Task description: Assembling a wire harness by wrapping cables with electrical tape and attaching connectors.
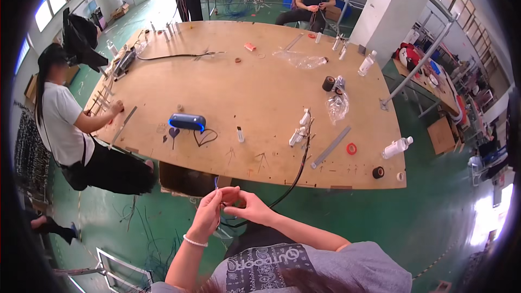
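Observation:
My left hand (206, 214) is closed in a pinch on thin wires, held up in front of me just off the table's near edge. A blue wire end (216, 182) sticks up past its fingertips. My right hand (254, 209) reaches in from the right, thumb and forefinger curled against the left fingertips. What lies between its fingers is too small and covered to make out. A black cable (297, 180) bends over the table edge and runs down behind my right hand. White connectors (300, 133) lie on the table at its upper end.
The large wooden table (260, 92) bears a blue speaker (187, 122), a steel ruler (331, 147), red tape (351, 148), black tape (378, 172) and a white bottle (398, 147). An open cardboard box (184, 178) sits under its near edge. One person (68, 125) works at the left, two others farther off.

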### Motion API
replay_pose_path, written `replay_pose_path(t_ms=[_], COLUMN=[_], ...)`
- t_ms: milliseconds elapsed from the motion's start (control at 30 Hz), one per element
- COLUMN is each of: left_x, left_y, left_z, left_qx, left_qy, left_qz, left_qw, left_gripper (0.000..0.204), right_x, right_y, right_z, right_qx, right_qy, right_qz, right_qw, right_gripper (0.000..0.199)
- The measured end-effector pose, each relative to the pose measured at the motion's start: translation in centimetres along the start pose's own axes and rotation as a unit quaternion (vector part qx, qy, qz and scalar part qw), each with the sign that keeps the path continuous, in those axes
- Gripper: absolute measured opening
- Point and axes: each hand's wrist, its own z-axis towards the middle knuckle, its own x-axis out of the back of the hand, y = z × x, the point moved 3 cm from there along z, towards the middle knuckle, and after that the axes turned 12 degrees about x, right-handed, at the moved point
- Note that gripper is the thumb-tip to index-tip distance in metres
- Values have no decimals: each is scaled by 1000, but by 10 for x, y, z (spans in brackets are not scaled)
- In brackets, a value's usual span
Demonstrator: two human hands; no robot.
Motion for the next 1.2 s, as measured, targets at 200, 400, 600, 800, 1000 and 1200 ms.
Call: replay_pose_path(t_ms=[200,400,600,800,1000,1200], left_x=[-22,6,-36,-14,22,73], left_y=[16,12,46,29,13,14], left_z=[41,66,96,111,127,122], left_qx=[-16,50,78,189,175,132], left_qy=[107,87,73,25,27,99], left_qz=[9,-204,-346,-317,-267,-186], left_qw=[994,974,932,929,947,968], left_gripper=[38,33,36,36,34,35], right_x=[24,43,66,61,54,103], right_y=[-29,-77,-86,-80,-79,-65], right_z=[35,53,53,83,115,144], right_qx=[153,222,234,260,184,59], right_qy=[-15,137,169,167,186,286], right_qz=[-3,31,-138,-192,-319,-187], right_qw=[988,965,947,932,911,938], right_gripper=[21,17,30,17,14,9])
